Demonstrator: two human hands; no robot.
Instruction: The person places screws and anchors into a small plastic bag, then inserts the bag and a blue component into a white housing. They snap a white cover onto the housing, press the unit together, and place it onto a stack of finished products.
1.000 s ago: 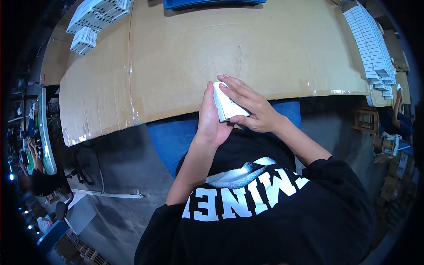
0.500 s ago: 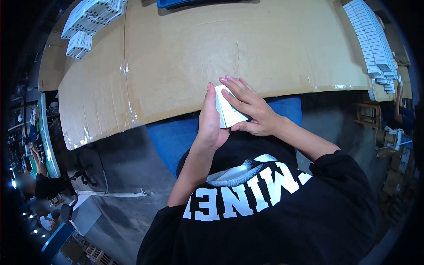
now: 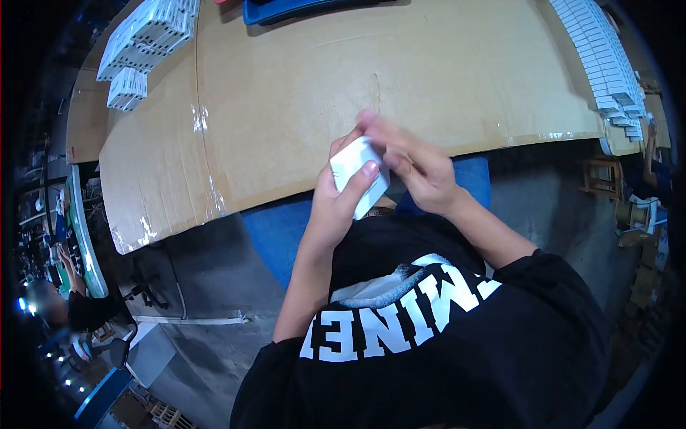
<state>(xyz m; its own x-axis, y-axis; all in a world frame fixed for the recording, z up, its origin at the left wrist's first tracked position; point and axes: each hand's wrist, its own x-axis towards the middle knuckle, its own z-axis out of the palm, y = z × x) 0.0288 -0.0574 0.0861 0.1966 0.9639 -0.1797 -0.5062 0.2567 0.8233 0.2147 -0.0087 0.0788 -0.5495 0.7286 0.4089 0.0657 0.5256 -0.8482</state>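
A small white box (image 3: 348, 166) is held tilted over my lap, close to the table's front edge. My left hand (image 3: 334, 200) grips it, with the thumb lying across its upper face and the fingers behind. Faint small print shows near the box's left edge. My right hand (image 3: 427, 175) is just to the right, its thumb bent near the box and its fingers smeared by motion at the far corner. The smear hides whether those fingers hold anything.
A cardboard-covered table (image 3: 286, 93) spreads ahead. White boxes are stacked at its far left (image 3: 146, 43) and in a long row on the right (image 3: 597, 57). A blue tray (image 3: 286, 11) lies at the back. A person (image 3: 86, 304) sits at far left; a wooden stool (image 3: 599, 176) stands right.
The box has turned, and my left thumb now lies across its face. My right hand has come off its broad side and shifted slightly right, fingers moving fast. The view has shifted slightly.
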